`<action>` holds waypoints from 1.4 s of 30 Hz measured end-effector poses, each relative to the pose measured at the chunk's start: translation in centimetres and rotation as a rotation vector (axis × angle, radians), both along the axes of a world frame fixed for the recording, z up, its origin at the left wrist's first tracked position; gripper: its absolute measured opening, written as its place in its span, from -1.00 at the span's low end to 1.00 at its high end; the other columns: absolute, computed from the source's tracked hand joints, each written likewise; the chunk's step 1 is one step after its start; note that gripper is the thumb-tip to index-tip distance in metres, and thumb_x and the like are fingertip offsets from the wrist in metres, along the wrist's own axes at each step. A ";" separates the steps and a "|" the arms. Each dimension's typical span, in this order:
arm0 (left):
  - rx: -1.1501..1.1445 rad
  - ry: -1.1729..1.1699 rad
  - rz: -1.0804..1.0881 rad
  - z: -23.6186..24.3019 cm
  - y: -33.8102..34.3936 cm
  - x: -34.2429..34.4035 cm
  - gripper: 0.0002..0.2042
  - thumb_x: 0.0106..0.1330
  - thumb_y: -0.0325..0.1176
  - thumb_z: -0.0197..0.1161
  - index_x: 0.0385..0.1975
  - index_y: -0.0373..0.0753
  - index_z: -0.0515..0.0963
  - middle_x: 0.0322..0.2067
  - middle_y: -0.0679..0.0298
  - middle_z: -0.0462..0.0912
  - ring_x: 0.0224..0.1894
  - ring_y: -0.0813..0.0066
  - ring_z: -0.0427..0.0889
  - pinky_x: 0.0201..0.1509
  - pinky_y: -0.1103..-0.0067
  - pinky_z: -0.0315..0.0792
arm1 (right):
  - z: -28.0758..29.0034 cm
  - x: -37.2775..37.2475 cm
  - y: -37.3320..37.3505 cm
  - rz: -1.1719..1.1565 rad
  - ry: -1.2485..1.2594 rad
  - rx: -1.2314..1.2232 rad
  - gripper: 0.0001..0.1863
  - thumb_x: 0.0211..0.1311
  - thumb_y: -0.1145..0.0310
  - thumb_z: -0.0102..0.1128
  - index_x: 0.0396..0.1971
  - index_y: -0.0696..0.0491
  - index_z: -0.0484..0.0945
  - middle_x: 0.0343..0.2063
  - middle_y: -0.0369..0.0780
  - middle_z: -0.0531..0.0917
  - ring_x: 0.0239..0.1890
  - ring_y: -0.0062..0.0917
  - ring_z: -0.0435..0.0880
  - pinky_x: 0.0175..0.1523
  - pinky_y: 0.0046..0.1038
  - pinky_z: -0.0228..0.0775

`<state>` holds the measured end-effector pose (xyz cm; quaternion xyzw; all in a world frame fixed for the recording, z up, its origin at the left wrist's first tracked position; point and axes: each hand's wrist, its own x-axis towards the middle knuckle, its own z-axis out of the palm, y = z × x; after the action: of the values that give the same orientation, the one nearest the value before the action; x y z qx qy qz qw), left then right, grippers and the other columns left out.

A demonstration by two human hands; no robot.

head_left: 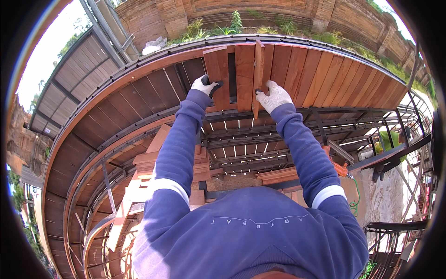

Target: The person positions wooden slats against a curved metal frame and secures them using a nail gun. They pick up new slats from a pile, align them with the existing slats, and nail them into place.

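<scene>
My left hand (203,85), in a white glove with dark fingertips, grips the left edge of a reddish-brown wooden plank (219,69) lying slightly askew across the curved frame. Another gloved hand, my right hand (276,97), pinches a narrow wooden board (258,69) that stands on its edge. Between the two lies a flat plank (245,76), with a dark gap separating it from the left-hand plank. To the right of my right hand runs a row of fitted reddish planks (320,74). What my hidden fingers touch underneath cannot be seen.
Black metal framework (251,135) crosses below my hands. Loose boards are piled (200,162) at lower left, with more boards (278,176) near my body. An orange power tool (341,169) with a green hose hangs at right. A person in green (389,139) is farther right. Beyond stands a brick wall (260,18).
</scene>
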<state>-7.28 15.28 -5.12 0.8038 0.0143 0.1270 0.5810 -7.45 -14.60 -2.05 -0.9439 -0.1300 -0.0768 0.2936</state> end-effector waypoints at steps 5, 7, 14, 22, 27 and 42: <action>-0.055 0.054 -0.107 2.2 -0.6 1.2 -0.71 0.31 -0.60 0.23 0.04 -0.36 0.57 -0.15 0.25 0.74 -0.19 0.58 0.68 -0.08 0.61 0.55 | -2.1 1.5 0.6 0.044 0.025 -0.028 -0.39 0.18 0.04 0.26 0.08 0.21 0.52 -0.12 0.10 0.67 -0.01 -0.04 0.65 0.11 -0.16 0.49; -0.079 0.054 -0.119 1.4 -0.2 0.7 -0.70 0.31 -0.60 0.23 0.04 -0.37 0.57 -0.16 0.25 0.73 -0.20 0.59 0.67 -0.09 0.61 0.55 | -2.5 1.0 1.2 0.078 0.075 -0.049 -0.44 0.19 0.05 0.25 0.01 0.21 0.54 -0.15 0.10 0.68 -0.03 -0.04 0.65 0.08 -0.15 0.49; 0.095 0.077 0.027 -2.9 -0.7 0.8 -0.70 0.28 -0.59 0.26 0.02 -0.35 0.57 -0.22 0.29 0.73 -0.28 0.61 0.64 -0.14 0.60 0.56 | -4.1 -0.7 1.9 -0.002 0.072 0.011 -0.52 0.14 0.06 0.30 -0.15 0.19 0.58 -0.36 0.06 0.70 -0.22 -0.07 0.72 -0.10 -0.15 0.55; 0.251 0.077 -0.048 1.3 -4.1 -1.1 -0.61 0.21 -0.43 0.33 0.06 -0.31 0.57 -0.23 0.09 0.76 -0.25 0.36 0.74 -0.10 0.52 0.58 | 0.3 -5.1 0.0 0.281 -0.307 0.361 -0.46 -0.02 0.53 0.47 0.06 0.16 0.57 -0.40 -0.18 0.67 -0.39 -0.47 0.68 -0.20 -0.46 0.57; 0.328 0.064 -0.072 0.8 -4.5 -0.5 -0.60 0.20 -0.43 0.34 0.06 -0.33 0.56 -0.20 0.03 0.74 -0.16 0.23 0.74 -0.03 0.47 0.57 | 10.7 -0.9 2.1 0.463 -0.886 0.329 -0.41 -0.08 0.47 0.48 0.08 0.11 0.58 -0.08 -0.10 0.69 -0.05 -0.19 0.68 0.09 -0.27 0.51; 0.340 -0.052 -0.140 0.6 -3.4 -0.1 -0.64 0.19 -0.42 0.35 0.00 -0.36 0.57 -0.26 0.02 0.74 -0.24 0.17 0.73 -0.09 0.43 0.57 | 11.8 5.2 12.0 0.506 -0.403 -0.183 -0.75 0.24 0.20 0.19 -0.19 0.00 0.68 -0.32 -0.11 0.74 -0.22 -0.18 0.73 -0.04 -0.27 0.58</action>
<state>-7.38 11.86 -4.47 0.8859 -0.0786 0.1077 0.4444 -2.22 -2.61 9.71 -0.8700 -0.4221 -0.1746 0.1857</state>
